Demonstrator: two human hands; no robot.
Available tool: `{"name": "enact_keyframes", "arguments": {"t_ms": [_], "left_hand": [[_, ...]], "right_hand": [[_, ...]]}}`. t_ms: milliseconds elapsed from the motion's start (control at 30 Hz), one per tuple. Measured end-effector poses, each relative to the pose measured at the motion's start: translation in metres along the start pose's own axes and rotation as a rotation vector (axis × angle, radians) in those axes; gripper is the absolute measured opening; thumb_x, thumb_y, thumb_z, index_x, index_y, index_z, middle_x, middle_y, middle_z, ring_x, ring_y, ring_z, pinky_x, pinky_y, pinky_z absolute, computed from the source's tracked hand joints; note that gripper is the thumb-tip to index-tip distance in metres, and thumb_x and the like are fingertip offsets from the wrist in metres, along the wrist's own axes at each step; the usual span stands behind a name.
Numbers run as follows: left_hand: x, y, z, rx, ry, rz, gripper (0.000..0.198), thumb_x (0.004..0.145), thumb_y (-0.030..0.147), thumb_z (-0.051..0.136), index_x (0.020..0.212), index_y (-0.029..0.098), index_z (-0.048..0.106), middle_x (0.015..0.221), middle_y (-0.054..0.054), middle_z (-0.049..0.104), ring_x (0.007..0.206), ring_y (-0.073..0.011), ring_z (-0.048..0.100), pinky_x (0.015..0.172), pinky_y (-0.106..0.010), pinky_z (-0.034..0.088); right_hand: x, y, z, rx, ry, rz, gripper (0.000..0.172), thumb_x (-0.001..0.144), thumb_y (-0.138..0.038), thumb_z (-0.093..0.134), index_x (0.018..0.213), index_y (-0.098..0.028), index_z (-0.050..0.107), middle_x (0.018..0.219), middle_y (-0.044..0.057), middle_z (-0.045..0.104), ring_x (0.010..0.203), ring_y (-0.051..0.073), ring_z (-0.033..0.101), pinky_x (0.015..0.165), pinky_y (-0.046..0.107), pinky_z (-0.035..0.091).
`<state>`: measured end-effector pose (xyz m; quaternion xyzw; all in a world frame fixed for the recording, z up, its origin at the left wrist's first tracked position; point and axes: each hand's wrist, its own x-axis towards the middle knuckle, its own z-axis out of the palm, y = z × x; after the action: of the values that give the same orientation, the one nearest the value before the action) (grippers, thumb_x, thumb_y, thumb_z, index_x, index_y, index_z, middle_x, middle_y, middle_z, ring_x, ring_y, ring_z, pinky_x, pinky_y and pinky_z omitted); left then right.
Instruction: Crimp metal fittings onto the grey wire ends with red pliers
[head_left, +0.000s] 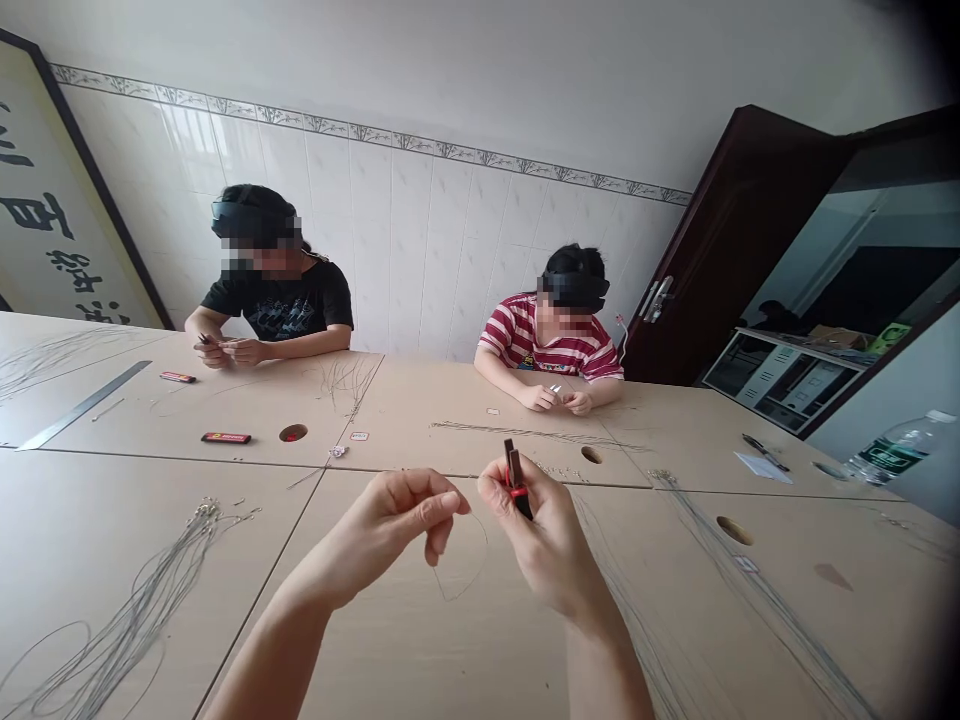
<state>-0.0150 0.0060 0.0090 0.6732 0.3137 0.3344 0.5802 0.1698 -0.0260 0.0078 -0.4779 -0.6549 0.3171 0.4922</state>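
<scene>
My left hand (416, 515) is closed in a pinch, thumb against fingertips, on a thin grey wire (450, 599) that hangs below in a loose loop. Close beside it, my right hand (541, 535) is wrapped around small pliers (513, 470) with dark jaws pointing up and red on the handles. Whether the right fingertips also pinch the wire's other end cannot be made out. Both hands are raised above the table, a small gap between them.
On the table (390, 650) lie a wire bundle with metal ends (161, 590) at left and long wires (772, 595) at right. Farther back are a steel ruler (86, 405), a red-and-black box (226, 438), a bottle (900, 450) and cable holes. Two people work across the table.
</scene>
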Motion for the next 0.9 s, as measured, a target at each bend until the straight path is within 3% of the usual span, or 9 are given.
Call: {"name": "enact_keyframes", "arguments": {"t_ms": [167, 467, 600, 667, 767, 900], "left_hand": [[0.001, -0.002, -0.002, 0.009, 0.080, -0.008, 0.029, 0.092, 0.043, 0.055, 0.082, 0.018, 0.065, 0.057, 0.003, 0.054, 0.055, -0.0108, 0.045, 0.064, -0.025, 0.038], [0.004, -0.005, -0.001, 0.008, 0.033, -0.003, 0.030, 0.090, 0.042, 0.057, 0.078, 0.017, 0.066, 0.060, 0.003, 0.056, 0.058, -0.0104, 0.050, 0.073, -0.026, 0.043], [0.003, -0.003, -0.002, 0.006, 0.013, 0.005, 0.030, 0.092, 0.041, 0.056, 0.076, 0.017, 0.067, 0.061, 0.000, 0.060, 0.071, -0.0145, 0.058, 0.082, -0.028, 0.044], [0.002, -0.004, -0.003, -0.048, -0.039, 0.011, 0.028, 0.091, 0.042, 0.057, 0.087, 0.017, 0.069, 0.070, -0.002, 0.066, 0.074, -0.0154, 0.062, 0.081, -0.029, 0.046], [0.001, -0.008, -0.001, -0.178, -0.208, -0.012, 0.037, 0.087, 0.047, 0.062, 0.101, 0.014, 0.068, 0.073, -0.005, 0.069, 0.062, -0.0134, 0.062, 0.065, -0.025, 0.048], [-0.004, -0.013, 0.010, -0.342, -0.552, -0.101, 0.047, 0.077, 0.057, 0.068, 0.090, 0.012, 0.072, 0.054, -0.004, 0.064, 0.035, -0.0080, 0.046, 0.037, -0.020, 0.033]], "right_hand": [[0.000, -0.001, -0.005, 0.018, 0.039, -0.005, 0.029, 0.093, -0.041, 0.051, 0.074, -0.020, 0.045, 0.066, -0.005, 0.037, 0.059, 0.010, 0.032, 0.055, 0.025, 0.026], [0.000, -0.001, -0.004, 0.074, 0.054, -0.021, 0.030, 0.093, -0.042, 0.050, 0.073, -0.020, 0.045, 0.065, -0.005, 0.035, 0.059, 0.010, 0.031, 0.055, 0.024, 0.025], [0.000, -0.003, -0.005, 0.077, 0.036, -0.022, 0.030, 0.093, -0.041, 0.049, 0.073, -0.020, 0.045, 0.065, -0.005, 0.035, 0.059, 0.010, 0.031, 0.055, 0.024, 0.026], [0.000, -0.003, -0.005, 0.078, 0.034, -0.026, 0.029, 0.093, -0.041, 0.049, 0.074, -0.020, 0.045, 0.066, -0.005, 0.036, 0.059, 0.010, 0.032, 0.056, 0.024, 0.027], [0.000, -0.001, -0.004, 0.088, 0.063, -0.039, 0.028, 0.093, -0.041, 0.050, 0.074, -0.020, 0.047, 0.066, -0.004, 0.038, 0.060, 0.011, 0.033, 0.057, 0.025, 0.029], [0.002, 0.005, 0.001, 0.175, 0.134, -0.013, 0.028, 0.091, -0.042, 0.053, 0.075, -0.020, 0.049, 0.068, -0.003, 0.039, 0.062, 0.011, 0.033, 0.057, 0.025, 0.030]]}}
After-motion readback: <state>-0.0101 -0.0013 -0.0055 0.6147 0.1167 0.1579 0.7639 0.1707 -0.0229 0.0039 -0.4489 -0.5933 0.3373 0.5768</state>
